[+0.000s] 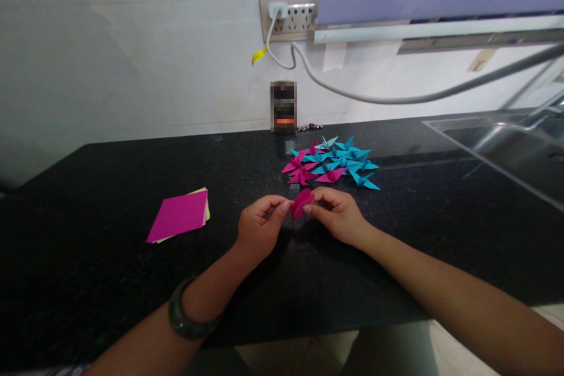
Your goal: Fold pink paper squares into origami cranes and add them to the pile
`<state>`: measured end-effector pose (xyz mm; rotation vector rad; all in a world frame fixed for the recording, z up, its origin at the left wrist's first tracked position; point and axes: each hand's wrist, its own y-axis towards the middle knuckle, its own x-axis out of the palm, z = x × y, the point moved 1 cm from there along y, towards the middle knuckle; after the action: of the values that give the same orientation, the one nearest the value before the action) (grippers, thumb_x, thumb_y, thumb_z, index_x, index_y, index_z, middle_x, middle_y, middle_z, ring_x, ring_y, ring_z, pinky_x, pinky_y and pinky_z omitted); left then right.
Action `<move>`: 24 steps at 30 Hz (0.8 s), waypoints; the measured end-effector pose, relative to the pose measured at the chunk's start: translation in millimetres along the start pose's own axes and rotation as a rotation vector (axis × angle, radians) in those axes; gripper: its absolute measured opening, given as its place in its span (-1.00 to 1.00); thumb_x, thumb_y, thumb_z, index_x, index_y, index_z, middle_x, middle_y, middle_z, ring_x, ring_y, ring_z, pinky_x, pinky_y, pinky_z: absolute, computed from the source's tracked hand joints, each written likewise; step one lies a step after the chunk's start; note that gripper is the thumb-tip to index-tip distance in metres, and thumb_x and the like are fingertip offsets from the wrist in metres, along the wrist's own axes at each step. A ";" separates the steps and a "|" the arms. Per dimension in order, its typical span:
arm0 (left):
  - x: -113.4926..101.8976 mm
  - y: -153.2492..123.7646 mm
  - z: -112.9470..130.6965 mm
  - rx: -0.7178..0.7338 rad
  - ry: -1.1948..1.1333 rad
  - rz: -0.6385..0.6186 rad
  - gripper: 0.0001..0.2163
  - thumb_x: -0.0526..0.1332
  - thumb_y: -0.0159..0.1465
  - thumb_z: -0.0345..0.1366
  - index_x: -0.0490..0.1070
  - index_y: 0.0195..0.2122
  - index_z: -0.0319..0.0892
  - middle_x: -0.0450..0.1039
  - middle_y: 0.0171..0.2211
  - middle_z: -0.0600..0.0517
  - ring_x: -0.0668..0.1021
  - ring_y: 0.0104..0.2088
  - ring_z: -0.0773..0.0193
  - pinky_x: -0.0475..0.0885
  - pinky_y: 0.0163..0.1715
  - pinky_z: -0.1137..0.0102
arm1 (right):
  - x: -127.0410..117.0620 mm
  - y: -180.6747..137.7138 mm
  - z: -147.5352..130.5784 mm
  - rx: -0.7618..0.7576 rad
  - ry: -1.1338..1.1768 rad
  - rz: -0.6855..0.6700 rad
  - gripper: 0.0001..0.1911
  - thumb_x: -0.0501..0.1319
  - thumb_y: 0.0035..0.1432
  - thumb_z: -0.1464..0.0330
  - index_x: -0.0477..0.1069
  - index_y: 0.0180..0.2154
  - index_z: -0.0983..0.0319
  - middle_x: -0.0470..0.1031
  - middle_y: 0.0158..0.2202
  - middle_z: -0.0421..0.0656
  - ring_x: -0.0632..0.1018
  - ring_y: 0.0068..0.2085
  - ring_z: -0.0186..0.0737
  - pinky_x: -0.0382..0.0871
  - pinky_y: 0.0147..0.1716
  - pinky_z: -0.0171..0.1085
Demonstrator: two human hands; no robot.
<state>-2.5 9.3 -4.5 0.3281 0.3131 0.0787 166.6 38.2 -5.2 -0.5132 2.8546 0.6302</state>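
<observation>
A small folded piece of magenta paper (pixel 302 202) is pinched between both hands just above the black countertop (pixel 88 247). My left hand (pixel 259 226) grips its left side with closed fingers. My right hand (pixel 337 214) grips its right side, fingers curled. Just behind lies a pile of finished folded paper shapes (pixel 335 164), magenta ones to the left and blue ones to the right. A dark bangle (pixel 187 320) circles my left wrist.
A stack of flat square sheets (pixel 180 216), magenta on top of yellow, lies to the left. A small dark object (pixel 283 107) stands against the white wall. A wall socket (pixel 288 19) with a white cable is above. A steel sink (pixel 506 147) sits at right.
</observation>
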 end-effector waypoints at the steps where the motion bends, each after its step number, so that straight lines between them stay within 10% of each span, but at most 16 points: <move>1: 0.6 0.4 -0.8 -0.028 -0.048 0.003 -0.85 0.17 0.15 -0.26 0.45 -0.33 -0.20 0.55 -0.40 0.00 0.56 -0.39 0.29 0.46 -0.34 0.41 | 0.0 0.0 -0.1 0.005 0.006 0.000 -0.88 0.23 0.04 0.33 0.42 -0.43 0.28 0.49 -0.42 -0.14 0.49 -0.37 -0.28 0.38 -0.33 -0.26; 24: 3.5 -0.6 7.2 -0.078 -0.053 -0.046 -0.86 0.29 -0.01 -0.27 0.48 -0.47 -0.24 0.51 -0.52 0.02 0.51 -0.54 0.33 0.42 -0.53 0.47 | 8.8 -3.3 0.8 0.215 0.174 0.022 -0.79 0.28 -0.11 0.28 0.31 -0.52 0.25 0.30 -0.63 -0.31 0.26 -0.63 -0.48 0.12 -0.66 -0.43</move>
<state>3.1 7.0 0.7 0.2455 0.2644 0.0364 159.7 33.2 -9.3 -0.5254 3.0456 0.2884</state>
